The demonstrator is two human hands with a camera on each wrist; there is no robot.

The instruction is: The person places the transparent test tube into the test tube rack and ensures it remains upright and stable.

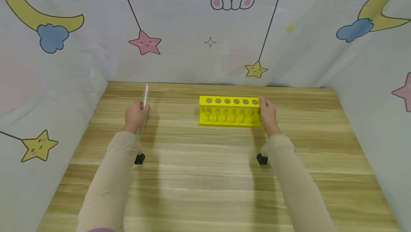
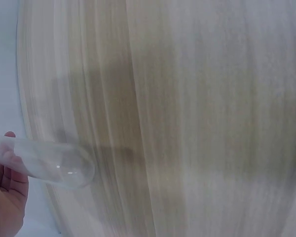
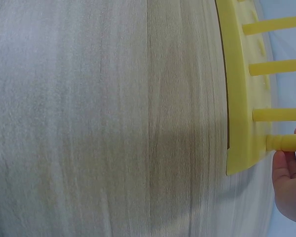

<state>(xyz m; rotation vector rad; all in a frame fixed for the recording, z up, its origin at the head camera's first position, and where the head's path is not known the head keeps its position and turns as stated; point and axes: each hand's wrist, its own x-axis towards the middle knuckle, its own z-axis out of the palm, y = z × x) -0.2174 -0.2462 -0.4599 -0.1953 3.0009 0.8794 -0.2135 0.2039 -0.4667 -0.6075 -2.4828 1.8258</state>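
My left hand (image 1: 136,116) holds a clear test tube (image 1: 146,96) upright or nearly so, above the table's left side. In the left wrist view the rounded bottom of the tube (image 2: 71,167) sticks out past the fingers (image 2: 17,182), apart from the tabletop. A yellow test tube rack (image 1: 229,106) stands upright right of centre, with a row of round holes along its top and pegs along its base. My right hand (image 1: 269,116) grips its right end. The right wrist view shows fingers (image 3: 282,165) around the end post (image 3: 288,142). No tube is seen in the rack.
The wood-grain table (image 1: 205,175) ends at a white cloth backdrop (image 1: 179,61) printed with stars and moons, which also hangs along both sides. Small black devices (image 1: 139,159) show below each wrist.
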